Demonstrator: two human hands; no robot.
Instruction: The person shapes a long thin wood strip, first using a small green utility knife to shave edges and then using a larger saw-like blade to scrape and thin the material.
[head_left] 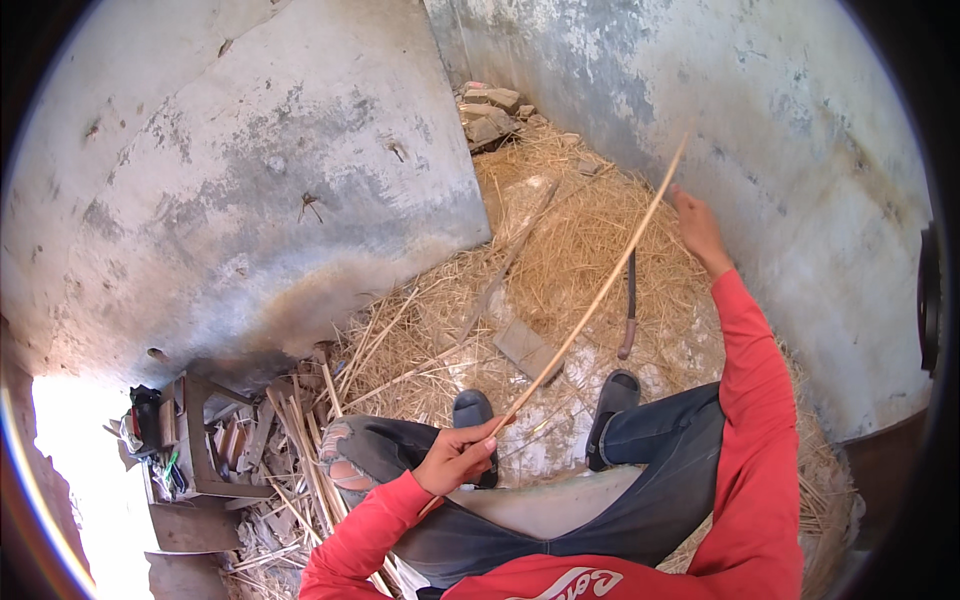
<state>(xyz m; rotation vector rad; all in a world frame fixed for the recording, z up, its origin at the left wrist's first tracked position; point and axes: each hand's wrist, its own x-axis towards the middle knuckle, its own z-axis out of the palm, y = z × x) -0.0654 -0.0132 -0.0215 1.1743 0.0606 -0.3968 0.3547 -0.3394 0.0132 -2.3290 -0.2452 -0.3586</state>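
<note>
Strip's top: the tip of the long strip is blurry against the grey wall.
Strip's bottom: partly hidden by the left hand; a bit pokes out near the wrist.
Right hand: fingers bent beside the strip's top; one cannot tell if they grip it.
Dark tool: its upper part is hard to make out behind the strip.
Left hand: fingers wrapped around the strip, low down.
Strip: pale yellow-brown, thin, a little bent, slanting up to the right above the straw.
</note>
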